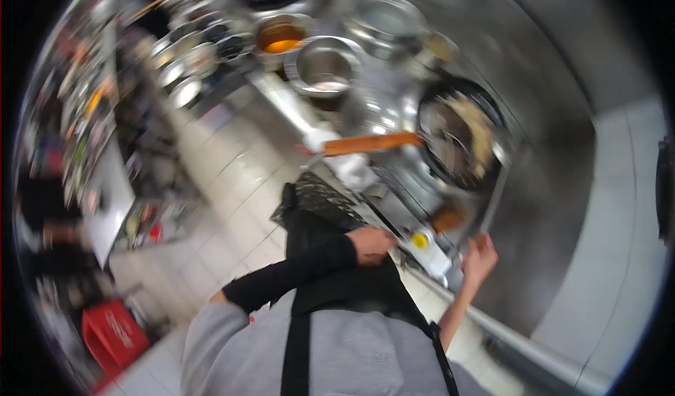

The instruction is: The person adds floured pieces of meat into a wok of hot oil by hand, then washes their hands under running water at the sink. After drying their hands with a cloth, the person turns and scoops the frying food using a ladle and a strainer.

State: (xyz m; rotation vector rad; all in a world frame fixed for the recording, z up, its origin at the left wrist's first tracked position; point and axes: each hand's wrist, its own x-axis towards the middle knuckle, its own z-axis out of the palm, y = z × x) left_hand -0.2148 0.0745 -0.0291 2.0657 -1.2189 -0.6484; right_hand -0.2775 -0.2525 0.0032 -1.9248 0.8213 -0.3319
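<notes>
My right hand (479, 259) is closed around the handle of a long metal ladle (496, 193), which runs up to the near right rim of a black wok (426, 158). Pale food (477, 130) lies along the right side inside the wok. A wooden handle (373, 143) sticks out from the wok to the left. In front of my apron, by the counter edge, my left hand (373, 246) is curled closed; whatever it may hold is hidden. A yellow-topped item (420, 240) lies between my two hands. The picture is blurred by motion.
Beyond the wok stand a steel pot (323, 65), a pan of orange liquid (281, 37) and a wide metal basin (385, 17). Several bowls (186, 90) crowd the far left counter. A red crate (114, 336) sits on the tiled floor (235, 178). A steel wall rises at right.
</notes>
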